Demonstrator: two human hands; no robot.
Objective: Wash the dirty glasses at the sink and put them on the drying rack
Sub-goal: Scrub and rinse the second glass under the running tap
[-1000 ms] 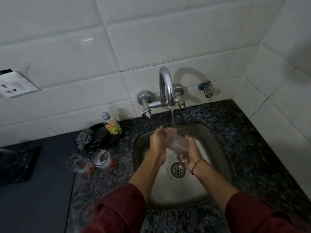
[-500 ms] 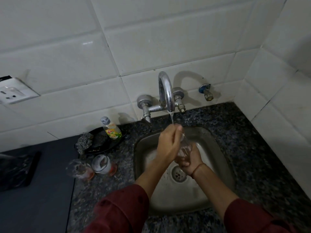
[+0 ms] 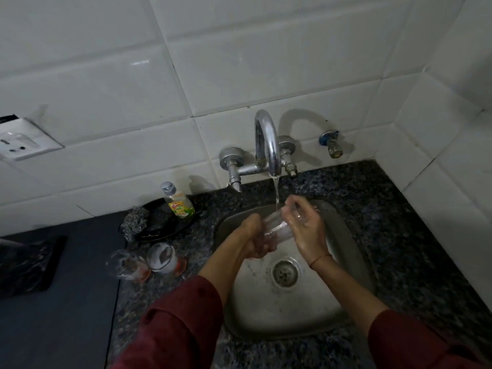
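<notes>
Head view. Q: Where is the glass (image 3: 277, 231) sitting?
R: Sideways under the tap's (image 3: 267, 145) stream. Left hand (image 3: 251, 239) is gripping one end; right hand (image 3: 306, 227) is curling round the other. Two dirty glasses (image 3: 162, 258) are sitting on the worktop (image 3: 399, 222), left of both hands.
</notes>
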